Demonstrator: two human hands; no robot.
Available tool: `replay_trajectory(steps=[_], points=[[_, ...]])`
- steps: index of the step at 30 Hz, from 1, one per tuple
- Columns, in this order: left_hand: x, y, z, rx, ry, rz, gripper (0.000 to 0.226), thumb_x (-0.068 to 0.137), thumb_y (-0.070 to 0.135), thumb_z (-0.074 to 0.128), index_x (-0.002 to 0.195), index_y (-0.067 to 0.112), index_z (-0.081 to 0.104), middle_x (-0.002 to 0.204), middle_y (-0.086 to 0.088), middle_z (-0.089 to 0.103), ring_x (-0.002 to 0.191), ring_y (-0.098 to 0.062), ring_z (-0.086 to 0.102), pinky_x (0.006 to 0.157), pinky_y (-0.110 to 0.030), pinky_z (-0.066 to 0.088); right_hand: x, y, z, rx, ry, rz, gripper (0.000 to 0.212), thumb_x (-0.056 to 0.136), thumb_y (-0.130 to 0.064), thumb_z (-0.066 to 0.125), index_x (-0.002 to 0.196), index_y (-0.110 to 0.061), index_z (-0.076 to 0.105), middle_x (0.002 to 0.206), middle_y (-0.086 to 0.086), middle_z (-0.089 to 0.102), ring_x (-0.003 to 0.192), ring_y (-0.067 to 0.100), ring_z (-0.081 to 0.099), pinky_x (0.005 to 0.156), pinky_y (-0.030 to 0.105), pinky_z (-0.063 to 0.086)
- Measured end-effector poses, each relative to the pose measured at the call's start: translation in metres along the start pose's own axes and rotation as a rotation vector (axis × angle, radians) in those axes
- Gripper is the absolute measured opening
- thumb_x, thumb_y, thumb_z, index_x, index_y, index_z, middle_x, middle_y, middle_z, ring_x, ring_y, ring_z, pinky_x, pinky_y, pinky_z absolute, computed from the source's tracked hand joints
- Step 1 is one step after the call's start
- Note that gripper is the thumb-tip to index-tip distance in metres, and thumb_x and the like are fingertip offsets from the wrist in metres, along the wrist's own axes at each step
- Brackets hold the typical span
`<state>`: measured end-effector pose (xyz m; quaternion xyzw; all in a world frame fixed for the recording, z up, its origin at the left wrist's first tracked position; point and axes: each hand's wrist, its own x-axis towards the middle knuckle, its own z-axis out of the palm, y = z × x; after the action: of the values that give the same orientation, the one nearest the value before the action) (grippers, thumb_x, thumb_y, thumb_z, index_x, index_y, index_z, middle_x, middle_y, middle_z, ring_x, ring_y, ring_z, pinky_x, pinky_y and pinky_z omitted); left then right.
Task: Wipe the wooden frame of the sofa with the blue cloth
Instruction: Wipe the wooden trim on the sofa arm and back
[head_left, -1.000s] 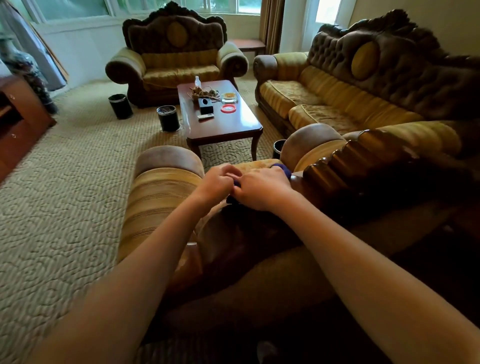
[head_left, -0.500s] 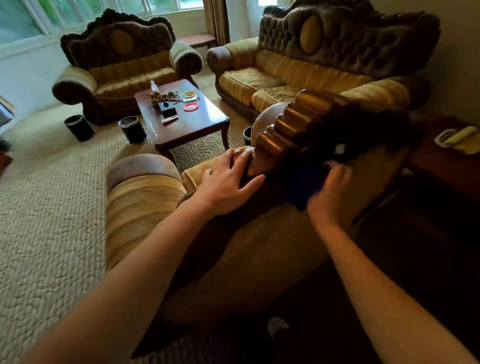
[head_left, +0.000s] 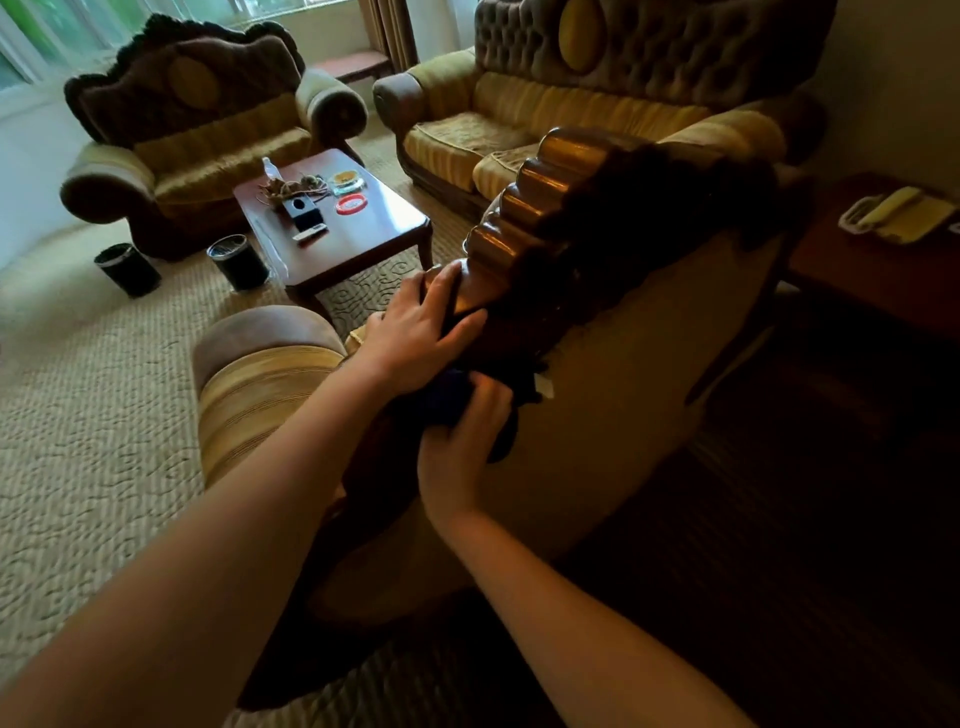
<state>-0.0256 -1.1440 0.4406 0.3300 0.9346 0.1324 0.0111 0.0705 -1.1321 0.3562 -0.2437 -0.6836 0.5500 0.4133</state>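
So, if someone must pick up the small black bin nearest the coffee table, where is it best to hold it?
Probably at the rim of the black bin, from above: it stands upright on the carpet with its mouth open, and the coffee table crowds one side.

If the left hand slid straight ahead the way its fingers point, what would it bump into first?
Probably the next scalloped lump of the wooden frame, rising just beyond the left hand; depth is hard to judge.

Right hand (head_left: 460, 441) presses blue cloth (head_left: 448, 396) against wooden frame (head_left: 524, 228).

patterned carpet (head_left: 93, 415), coffee table (head_left: 374, 234), armchair (head_left: 208, 135)
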Motion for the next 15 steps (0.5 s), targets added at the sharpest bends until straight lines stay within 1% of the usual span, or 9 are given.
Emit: replay_trajectory(steps=[2, 4, 6, 7, 9, 10, 11, 13, 15], points=[[0.0, -0.001, -0.004, -0.007, -0.016, 0.004, 0.069, 0.093, 0.06, 0.033, 0.151, 0.034, 0.005, 0.155, -0.007, 0.015, 0.139, -0.032, 0.025, 0.11, -0.05, 0.028, -0.003, -0.004, -0.002, 0.013, -0.028, -0.092, 0.033, 0.083, -0.03, 0.047, 0.106, -0.006, 0.048, 0.109, 0.012, 0.047, 0.1, 0.023, 0.047, 0.088, 0.03, 0.041], [0.0, -0.001, -0.006, -0.019, -0.041, 0.003, 0.072, 0.091, 0.065, 0.03, 0.151, 0.035, 0.005, 0.155, -0.006, 0.014, 0.14, -0.03, 0.023, 0.111, -0.048, 0.027, 0.016, -0.004, -0.008, 0.007, -0.011, -0.176, 0.023, 0.084, -0.02, 0.054, 0.103, -0.009, 0.047, 0.107, 0.01, 0.046, 0.095, 0.015, 0.045, 0.085, 0.019, 0.038], [0.002, -0.001, -0.006, -0.019, -0.041, -0.018, 0.073, 0.089, 0.066, 0.029, 0.151, 0.035, 0.006, 0.155, -0.006, 0.014, 0.14, -0.03, 0.023, 0.112, -0.049, 0.026, 0.057, 0.0, -0.014, 0.05, 0.111, -0.108, 0.008, 0.085, -0.006, 0.053, 0.091, -0.012, 0.052, 0.098, 0.002, 0.046, 0.084, 0.0, 0.044, 0.08, 0.011, 0.035], [0.002, 0.0, -0.006, -0.012, -0.037, -0.025, 0.07, 0.092, 0.064, 0.03, 0.151, 0.036, 0.005, 0.155, -0.005, 0.014, 0.14, -0.03, 0.023, 0.112, -0.05, 0.026, 0.086, -0.004, -0.021, 0.036, 0.227, -0.001, 0.011, 0.086, -0.007, 0.048, 0.083, -0.016, 0.052, 0.091, 0.0, 0.045, 0.079, -0.004, 0.046, 0.078, 0.012, 0.037], [0.003, 0.0, -0.006, 0.006, -0.034, -0.025, 0.066, 0.095, 0.059, 0.031, 0.151, 0.035, 0.004, 0.156, -0.005, 0.012, 0.141, -0.03, 0.022, 0.111, -0.052, 0.026, 0.134, -0.001, -0.031, 0.054, 0.345, 0.186, 0.015, 0.082, -0.03, 0.042, 0.076, -0.02, 0.051, 0.088, 0.004, 0.046, 0.083, 0.009, 0.052, 0.08, 0.028, 0.042], [0.004, 0.0, -0.005, 0.007, -0.036, -0.019, 0.066, 0.095, 0.059, 0.031, 0.15, 0.035, 0.004, 0.156, -0.005, 0.012, 0.14, -0.029, 0.022, 0.11, -0.053, 0.026, 0.14, -0.004, -0.033, 0.076, 0.347, 0.212, 0.022, 0.077, -0.037, 0.043, 0.078, -0.018, 0.053, 0.09, 0.005, 0.047, 0.089, 0.016, 0.051, 0.083, 0.032, 0.041], [0.004, 0.001, -0.005, 0.001, -0.041, -0.014, 0.068, 0.094, 0.061, 0.031, 0.15, 0.035, 0.004, 0.155, -0.004, 0.012, 0.14, -0.029, 0.022, 0.11, -0.054, 0.026, 0.134, -0.011, -0.034, 0.114, 0.294, 0.198, 0.021, 0.077, -0.033, 0.05, 0.084, -0.014, 0.055, 0.094, 0.005, 0.049, 0.09, 0.016, 0.049, 0.083, 0.031, 0.04], [0.003, 0.001, -0.006, -0.02, -0.065, -0.015, 0.072, 0.089, 0.061, 0.032, 0.15, 0.035, 0.005, 0.155, -0.005, 0.012, 0.14, -0.029, 0.022, 0.11, -0.055, 0.024, 0.107, -0.015, -0.025, 0.108, 0.151, 0.031, 0.013, 0.083, -0.008, 0.058, 0.096, -0.004, 0.057, 0.098, 0.0, 0.048, 0.089, 0.006, 0.047, 0.082, 0.027, 0.039], [0.002, -0.003, -0.009, -0.061, -0.107, -0.038, 0.077, 0.084, 0.056, 0.041, 0.15, 0.034, 0.01, 0.153, -0.008, 0.016, 0.138, -0.032, 0.026, 0.111, -0.053, 0.025, 0.088, -0.022, -0.018, 0.01, 0.062, -0.244, 0.009, 0.085, -0.003, 0.06, 0.094, -0.002, 0.058, 0.098, 0.005, 0.05, 0.092, 0.014, 0.05, 0.084, 0.03, 0.043]])
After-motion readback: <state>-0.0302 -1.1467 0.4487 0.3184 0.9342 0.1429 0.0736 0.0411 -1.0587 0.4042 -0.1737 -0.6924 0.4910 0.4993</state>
